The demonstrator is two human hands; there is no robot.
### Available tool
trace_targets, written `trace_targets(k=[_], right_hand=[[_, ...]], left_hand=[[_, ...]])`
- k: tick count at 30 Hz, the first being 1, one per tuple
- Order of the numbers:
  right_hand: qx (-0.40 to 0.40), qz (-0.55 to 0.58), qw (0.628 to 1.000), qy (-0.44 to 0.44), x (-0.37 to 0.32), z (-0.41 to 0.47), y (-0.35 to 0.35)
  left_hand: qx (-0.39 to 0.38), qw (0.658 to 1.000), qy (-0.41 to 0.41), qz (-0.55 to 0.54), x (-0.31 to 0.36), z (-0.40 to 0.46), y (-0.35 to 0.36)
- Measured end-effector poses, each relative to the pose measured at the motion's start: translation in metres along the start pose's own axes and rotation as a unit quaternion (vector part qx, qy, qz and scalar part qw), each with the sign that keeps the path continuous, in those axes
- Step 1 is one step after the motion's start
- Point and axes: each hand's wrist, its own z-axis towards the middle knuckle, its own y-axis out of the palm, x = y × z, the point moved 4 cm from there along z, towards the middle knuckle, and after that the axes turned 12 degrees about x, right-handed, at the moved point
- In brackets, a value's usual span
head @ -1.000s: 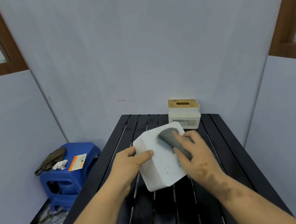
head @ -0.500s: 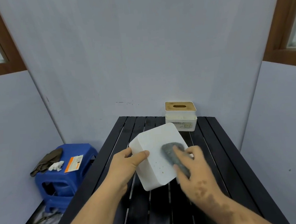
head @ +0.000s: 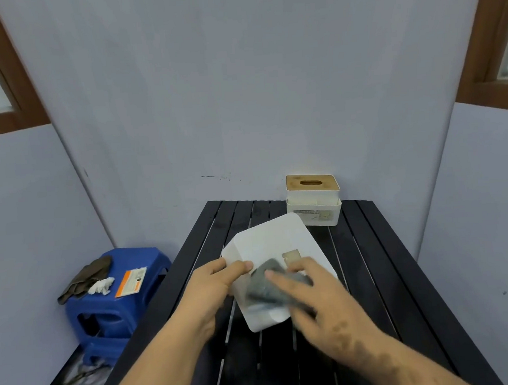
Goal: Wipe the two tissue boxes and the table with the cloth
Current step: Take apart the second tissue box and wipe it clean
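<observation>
A white tissue box (head: pixel 271 245) is tilted above the black slatted table (head: pixel 381 273), its plain white side facing me. My left hand (head: pixel 214 288) grips its left edge, thumb on the face. My right hand (head: pixel 317 296) presses a grey cloth (head: pixel 265 284) flat against the lower part of that face, fingers stretched over the cloth. A second tissue box (head: pixel 313 200), white with a wooden slotted lid, stands at the table's far edge near the wall.
A blue plastic stool (head: pixel 116 301) stands left of the table, carrying a brown rag, a crumpled white tissue and an orange-and-white card. Grey walls close in behind and on both sides. Marbled floor shows at the lower left.
My right hand has dragged the cloth down and left across the box's face. The box has turned slightly in my left hand's grip, and a small tan patch now shows.
</observation>
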Motion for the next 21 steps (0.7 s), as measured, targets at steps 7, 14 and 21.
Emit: trace_targets(k=[7, 14, 21], right_hand=[[0.045, -0.001, 0.997, 0.058, -0.005, -0.002, 0.004], [0.137, -0.079, 0.974, 0.164, 0.062, 0.002, -0.021], [-0.014, -0.066, 0.997, -0.048, -0.023, -0.012, 0.005]], left_hand=[[0.007, 1.0, -0.006, 0.005, -0.001, -0.003, 0.0], [0.015, 1.0, 0.011, 0.009, 0.001, -0.007, -0.001], [0.018, 1.0, 0.012, 0.015, 0.002, -0.003, -0.002]])
